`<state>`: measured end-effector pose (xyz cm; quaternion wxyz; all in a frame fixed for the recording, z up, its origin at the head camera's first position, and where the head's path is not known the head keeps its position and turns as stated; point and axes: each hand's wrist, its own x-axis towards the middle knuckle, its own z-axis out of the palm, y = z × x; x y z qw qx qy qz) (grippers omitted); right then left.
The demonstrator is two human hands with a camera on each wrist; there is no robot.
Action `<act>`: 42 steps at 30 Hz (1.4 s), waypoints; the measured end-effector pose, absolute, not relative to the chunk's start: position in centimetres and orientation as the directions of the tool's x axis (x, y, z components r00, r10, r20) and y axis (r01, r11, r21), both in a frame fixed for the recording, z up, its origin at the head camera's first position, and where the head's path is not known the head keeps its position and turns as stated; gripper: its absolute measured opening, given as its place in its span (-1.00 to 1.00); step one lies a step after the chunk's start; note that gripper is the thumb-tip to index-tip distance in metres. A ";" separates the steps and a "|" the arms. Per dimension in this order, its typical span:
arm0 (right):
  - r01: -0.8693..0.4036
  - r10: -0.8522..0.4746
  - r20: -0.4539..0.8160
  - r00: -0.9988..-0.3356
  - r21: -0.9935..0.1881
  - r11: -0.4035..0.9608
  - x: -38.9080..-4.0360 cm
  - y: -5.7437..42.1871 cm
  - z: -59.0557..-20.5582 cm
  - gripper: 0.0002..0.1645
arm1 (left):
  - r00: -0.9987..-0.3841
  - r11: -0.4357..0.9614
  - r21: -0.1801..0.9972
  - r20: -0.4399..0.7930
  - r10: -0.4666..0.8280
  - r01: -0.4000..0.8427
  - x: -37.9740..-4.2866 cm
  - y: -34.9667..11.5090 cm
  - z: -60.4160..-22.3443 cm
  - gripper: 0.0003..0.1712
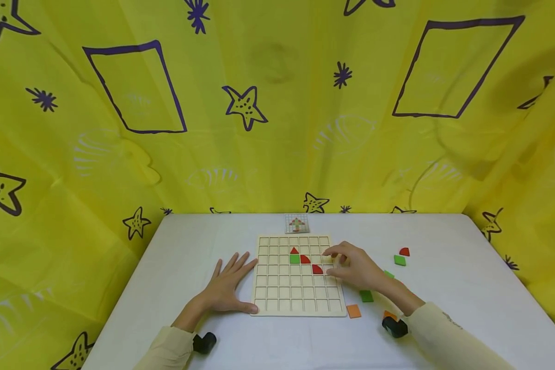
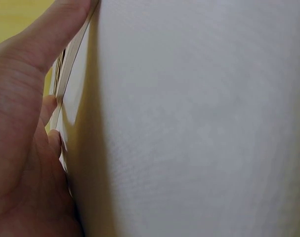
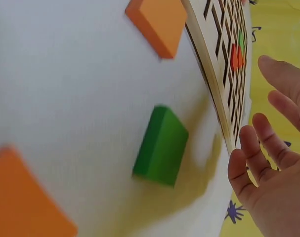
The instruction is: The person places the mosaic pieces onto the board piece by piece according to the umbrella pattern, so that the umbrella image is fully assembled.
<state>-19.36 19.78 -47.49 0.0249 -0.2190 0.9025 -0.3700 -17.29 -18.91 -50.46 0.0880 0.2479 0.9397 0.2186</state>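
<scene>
A pale wooden grid board (image 1: pixel 284 293) lies on the table. On it sit a red triangle (image 1: pixel 294 251), a green square (image 1: pixel 294 259) below that, a red quarter-circle (image 1: pixel 305 259) beside the square, and another red quarter-circle (image 1: pixel 317 269) one cell lower to the right. My left hand (image 1: pixel 226 289) rests with fingers spread at the board's left side, thumb at its lower left corner. Over the board's right edge hovers my right hand (image 1: pixel 355 264), thumb and index finger apart with nothing between them, close to the lower quarter-circle.
Behind the board lies a small pattern card (image 1: pixel 297 223). Loose pieces are scattered right of the board: an orange square (image 1: pixel 353 311), a dark green square (image 1: pixel 366 296), a lighter green square (image 1: pixel 400 260) and a red quarter-circle (image 1: pixel 404 252). The right forearm partly covers others. A yellow curtain (image 1: pixel 277 154) hangs behind the table.
</scene>
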 end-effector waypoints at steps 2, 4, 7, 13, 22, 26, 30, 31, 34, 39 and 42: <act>-0.388 -0.412 0.133 -0.901 -0.670 0.633 -19.3 20.5 -47.3 -0.54 | -0.862 0.779 0.457 -0.050 0.504 0.429 -17.2 -18.9 -50.4 0.38; -0.399 -0.409 0.150 -0.900 -0.661 0.635 -19.3 21.3 -47.0 -0.53 | -0.862 0.774 0.466 -0.045 0.506 0.430 -17.1 -18.9 -50.3 0.38; -0.412 -0.400 0.176 -0.899 -0.649 0.640 -19.2 22.5 -46.7 -0.50 | -0.862 0.764 0.480 -0.032 0.506 0.431 -17.2 -19.0 -50.4 0.37; -0.433 -0.370 0.240 -0.898 -0.635 0.640 -18.5 25.1 -45.8 -0.48 | -0.858 0.753 0.482 -0.006 0.513 0.447 -17.4 -19.3 -51.4 0.40; -0.380 -0.286 0.251 -0.925 -0.591 0.711 -17.1 29.4 -45.5 -0.47 | -0.860 0.753 0.489 -0.012 0.511 0.440 -17.6 -19.5 -52.0 0.43; -0.364 -0.258 0.259 -0.931 -0.591 0.720 -16.6 30.9 -45.8 -0.47 | -0.860 0.763 0.479 -0.029 0.509 0.435 -17.7 -19.5 -52.0 0.44; -0.329 -0.222 0.246 -0.943 -0.605 0.725 -16.3 32.2 -46.3 -0.48 | -0.862 0.764 0.480 -0.031 0.507 0.432 -17.7 -19.5 -52.0 0.43; -0.315 -0.211 0.237 -0.948 -0.607 0.730 -16.2 32.5 -46.5 -0.48 | -0.862 0.762 0.483 -0.029 0.507 0.432 -17.7 -19.5 -51.9 0.43; -0.262 -0.177 0.196 -0.964 -0.622 0.737 -16.2 33.4 -47.1 -0.46 | -0.860 0.757 0.487 -0.023 0.510 0.436 -17.6 -19.5 -51.8 0.42; -0.177 -0.138 0.111 -0.984 -0.634 0.752 -16.7 34.7 -47.8 -0.44 | -0.858 0.753 0.487 -0.014 0.514 0.443 -17.6 -19.6 -51.7 0.43; -0.149 -0.127 0.081 -0.989 -0.636 0.757 -16.9 35.2 -48.1 -0.43 | -0.858 0.753 0.485 -0.012 0.514 0.445 -17.6 -19.6 -51.8 0.44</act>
